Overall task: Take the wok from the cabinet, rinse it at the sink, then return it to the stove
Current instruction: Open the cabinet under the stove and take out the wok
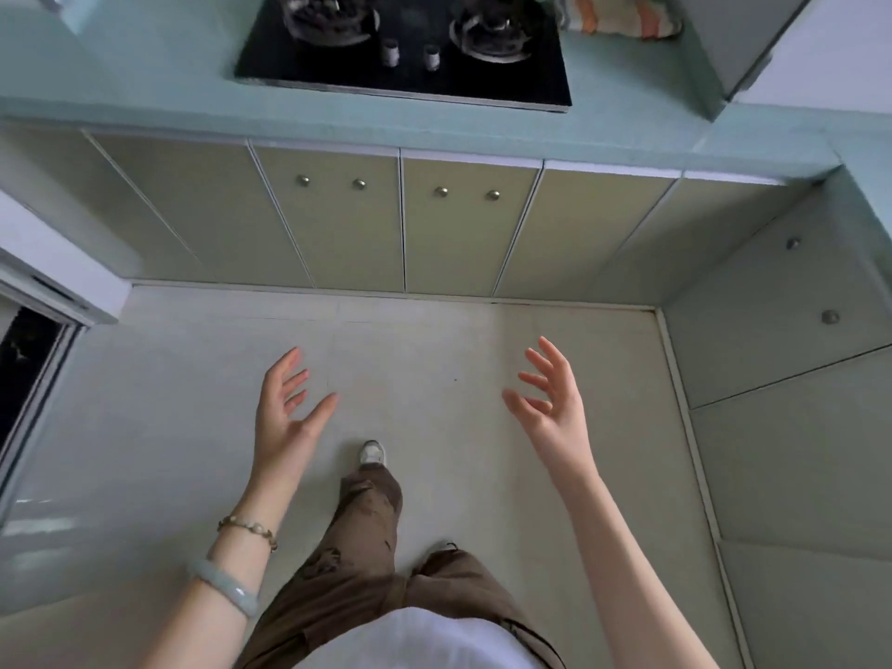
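Note:
A black two-burner stove sits in the pale green counter at the top of the head view, with nothing on its burners. Below it are shut cabinet doors with round metal knobs. No wok or sink is in view. My left hand and my right hand are raised over the floor, palms facing each other, fingers spread and holding nothing. Both hands are well short of the cabinet doors.
A folded cloth with orange stripes lies on the counter right of the stove. More shut cabinet doors run down the right side. A dark doorway is at the left. My legs stand on the pale tiled floor.

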Tool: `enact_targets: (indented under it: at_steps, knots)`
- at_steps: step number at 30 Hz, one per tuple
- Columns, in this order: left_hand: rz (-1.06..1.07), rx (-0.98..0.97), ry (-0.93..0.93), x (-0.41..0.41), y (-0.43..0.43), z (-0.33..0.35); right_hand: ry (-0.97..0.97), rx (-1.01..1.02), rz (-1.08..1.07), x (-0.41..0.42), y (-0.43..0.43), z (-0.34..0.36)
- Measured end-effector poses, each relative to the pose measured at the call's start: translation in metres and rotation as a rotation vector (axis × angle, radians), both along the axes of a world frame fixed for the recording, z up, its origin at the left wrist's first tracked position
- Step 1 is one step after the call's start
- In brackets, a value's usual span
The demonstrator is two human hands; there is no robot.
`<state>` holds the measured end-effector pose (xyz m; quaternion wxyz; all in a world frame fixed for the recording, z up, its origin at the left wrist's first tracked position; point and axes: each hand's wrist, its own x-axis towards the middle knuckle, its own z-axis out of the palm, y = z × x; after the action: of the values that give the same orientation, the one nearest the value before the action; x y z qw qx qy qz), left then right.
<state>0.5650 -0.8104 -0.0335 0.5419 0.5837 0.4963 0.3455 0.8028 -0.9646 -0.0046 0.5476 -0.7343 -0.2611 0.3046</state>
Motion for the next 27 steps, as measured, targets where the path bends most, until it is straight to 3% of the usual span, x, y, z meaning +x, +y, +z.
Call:
enact_targets:
  at_steps: [18, 27]
  knots:
    - [-0.036, -0.015, -0.058, 0.049, 0.213, -0.001, -0.031, -0.009, -0.012, 0.040, 0.215, 0.001]
    - [-0.072, -0.036, -0.054, 0.072, 0.276, -0.005, -0.043, -0.042, -0.004, 0.063, 0.279, -0.002]
